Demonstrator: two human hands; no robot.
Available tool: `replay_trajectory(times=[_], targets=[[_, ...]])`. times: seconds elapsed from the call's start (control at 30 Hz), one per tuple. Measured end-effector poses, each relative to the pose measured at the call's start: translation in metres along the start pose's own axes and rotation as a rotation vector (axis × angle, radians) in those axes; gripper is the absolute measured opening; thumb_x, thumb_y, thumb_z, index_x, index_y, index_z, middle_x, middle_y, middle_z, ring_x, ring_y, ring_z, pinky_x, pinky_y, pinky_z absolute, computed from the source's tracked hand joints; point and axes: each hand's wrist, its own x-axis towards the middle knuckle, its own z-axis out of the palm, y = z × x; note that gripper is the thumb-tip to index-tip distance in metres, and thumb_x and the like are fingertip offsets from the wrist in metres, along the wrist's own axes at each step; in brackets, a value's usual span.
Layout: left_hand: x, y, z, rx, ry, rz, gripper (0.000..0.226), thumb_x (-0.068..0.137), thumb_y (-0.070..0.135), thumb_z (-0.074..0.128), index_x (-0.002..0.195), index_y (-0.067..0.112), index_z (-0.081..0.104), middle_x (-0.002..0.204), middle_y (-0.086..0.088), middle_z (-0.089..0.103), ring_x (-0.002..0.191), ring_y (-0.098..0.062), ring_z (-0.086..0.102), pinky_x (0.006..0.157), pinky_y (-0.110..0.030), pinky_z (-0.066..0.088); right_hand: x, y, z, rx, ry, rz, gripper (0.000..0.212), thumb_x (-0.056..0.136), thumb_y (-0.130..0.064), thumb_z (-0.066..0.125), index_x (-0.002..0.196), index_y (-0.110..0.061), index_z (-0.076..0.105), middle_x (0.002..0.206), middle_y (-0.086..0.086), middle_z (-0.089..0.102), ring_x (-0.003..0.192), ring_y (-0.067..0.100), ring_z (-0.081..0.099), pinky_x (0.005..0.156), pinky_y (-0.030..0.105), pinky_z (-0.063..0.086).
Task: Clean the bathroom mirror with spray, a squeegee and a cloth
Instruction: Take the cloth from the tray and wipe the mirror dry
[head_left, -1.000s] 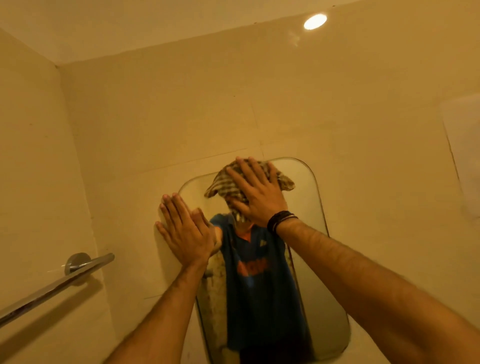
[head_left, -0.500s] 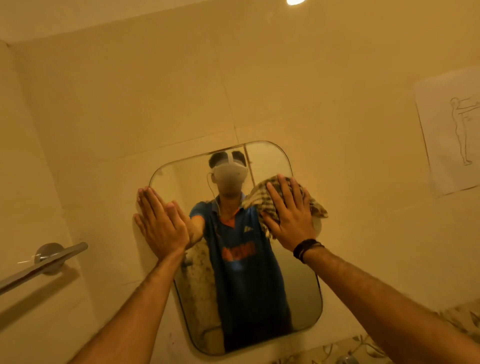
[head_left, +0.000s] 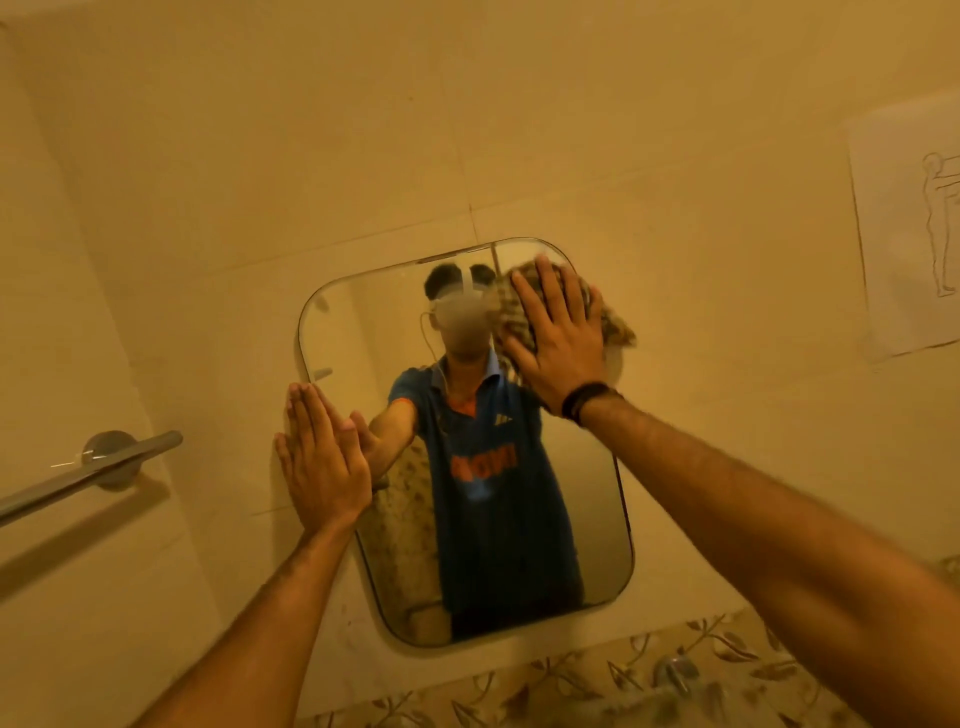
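While the right hand (head_left: 558, 345) presses a checked cloth (head_left: 613, 325) flat against the upper right corner of the mirror (head_left: 597, 519), its fingers are spread and straight, not curled round the fabric. A dark band circles that wrist. The cloth bunches out past the fingers and over the mirror's right edge onto the wall. The left hand (head_left: 324, 462) lies flat with fingers straight and together, resting across the mirror's left edge, partly on the tiled wall (head_left: 260, 182), holding nothing. The mirror is a rounded rectangle fixed to the wall, reflecting a person in a blue shirt. A chrome rail (head_left: 88, 475) juts from the wall at far left. A sheet of paper (head_left: 904, 228) with a line drawing of a figure hangs at far right. Leaf-patterned tiles (head_left: 675, 675) run below the mirror.
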Motion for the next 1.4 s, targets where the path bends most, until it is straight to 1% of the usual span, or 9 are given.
replay_trajectory(times=[0.1, 0.23, 0.4, 0.5, 0.63, 0.8, 1.03, 1.23, 1.4], targets=[[0.002, -0.003, -0.003, 0.017, -0.013, 0.021, 0.066, 0.104, 0.048, 0.012, 0.162, 0.017, 0.005, 0.17, -0.002, 0.009, 0.157, -0.017, 0.009, 0.126, -0.049, 0.013, 0.04, -0.018, -0.009, -0.017, 0.043, 0.021, 0.072, 0.093, -0.064, 0.034, 0.156, -0.031, 0.02, 0.165, 0.004, 0.011, 0.152, 0.029, 0.007, 0.119, 0.058, 0.007], [-0.001, 0.007, -0.001, 0.0, 0.001, -0.013, 0.066, 0.104, 0.046, 0.014, 0.162, 0.015, 0.006, 0.17, -0.003, 0.01, 0.157, -0.018, 0.012, 0.126, -0.049, 0.015, 0.038, -0.045, 0.001, -0.002, 0.072, 0.007, 0.075, 0.092, -0.063, 0.036, 0.156, -0.03, 0.018, 0.166, 0.004, 0.008, 0.152, 0.029, 0.005, 0.119, 0.058, 0.002], [-0.009, 0.018, 0.0, -0.032, 0.025, -0.052, 0.066, 0.105, 0.044, 0.019, 0.161, 0.01, 0.012, 0.168, -0.008, 0.017, 0.155, -0.024, 0.019, 0.122, -0.052, 0.023, -0.027, -0.069, 0.036, -0.03, -0.041, -0.392, 0.078, 0.091, -0.063, 0.039, 0.157, -0.028, 0.016, 0.166, 0.006, 0.003, 0.152, 0.029, -0.002, 0.119, 0.061, -0.003], [-0.01, 0.013, 0.001, -0.03, -0.001, -0.036, 0.068, 0.104, 0.049, 0.014, 0.161, 0.014, 0.009, 0.169, -0.006, 0.013, 0.156, -0.022, 0.015, 0.123, -0.052, 0.019, -0.075, -0.059, 0.054, -0.056, -0.079, -0.469, 0.077, 0.093, -0.062, 0.041, 0.157, -0.028, 0.015, 0.166, 0.005, 0.002, 0.153, 0.028, -0.004, 0.119, 0.058, -0.007], [-0.019, 0.004, 0.003, -0.032, -0.01, -0.024, 0.069, 0.104, 0.051, 0.011, 0.162, 0.015, 0.006, 0.17, -0.004, 0.009, 0.157, -0.02, 0.011, 0.125, -0.051, 0.015, -0.079, -0.023, 0.04, -0.065, -0.085, -0.405, 0.079, 0.092, -0.065, 0.04, 0.157, -0.032, 0.012, 0.166, 0.003, 0.001, 0.153, 0.027, -0.001, 0.119, 0.059, -0.002], [-0.029, 0.007, 0.01, -0.017, -0.004, -0.055, 0.069, 0.104, 0.047, 0.015, 0.161, 0.011, 0.007, 0.17, -0.008, 0.011, 0.157, -0.023, 0.013, 0.124, -0.051, 0.015, -0.048, 0.024, 0.013, -0.031, -0.021, -0.087, 0.075, 0.093, -0.069, 0.03, 0.157, -0.03, 0.016, 0.166, 0.004, 0.005, 0.153, 0.028, 0.002, 0.12, 0.055, 0.006], [-0.041, -0.004, 0.009, -0.019, -0.017, -0.026, 0.066, 0.105, 0.047, 0.014, 0.162, 0.013, 0.006, 0.17, -0.006, 0.012, 0.157, -0.021, 0.014, 0.124, -0.048, 0.016, -0.142, 0.032, 0.045, 0.019, 0.01, 0.009, 0.072, 0.096, -0.062, 0.034, 0.157, -0.029, 0.015, 0.165, 0.006, 0.01, 0.152, 0.031, 0.005, 0.122, 0.054, 0.009], [-0.057, -0.013, 0.003, -0.014, -0.09, -0.014, 0.067, 0.104, 0.051, 0.012, 0.161, 0.017, 0.001, 0.17, -0.004, 0.008, 0.157, -0.019, 0.01, 0.125, -0.049, 0.015, -0.271, 0.008, 0.081, -0.028, -0.189, -0.059, 0.074, 0.093, -0.062, 0.035, 0.157, -0.03, 0.014, 0.166, 0.005, 0.005, 0.152, 0.032, 0.006, 0.12, 0.054, 0.004], [-0.064, -0.029, -0.007, -0.01, -0.196, 0.039, 0.067, 0.103, 0.05, 0.01, 0.161, 0.019, -0.001, 0.17, 0.001, 0.001, 0.157, -0.014, 0.004, 0.127, -0.044, 0.011, -0.258, -0.029, 0.079, -0.014, -0.207, -0.016, 0.078, 0.09, -0.059, 0.043, 0.157, -0.03, 0.014, 0.166, 0.005, 0.003, 0.152, 0.03, 0.001, 0.121, 0.05, -0.008]])
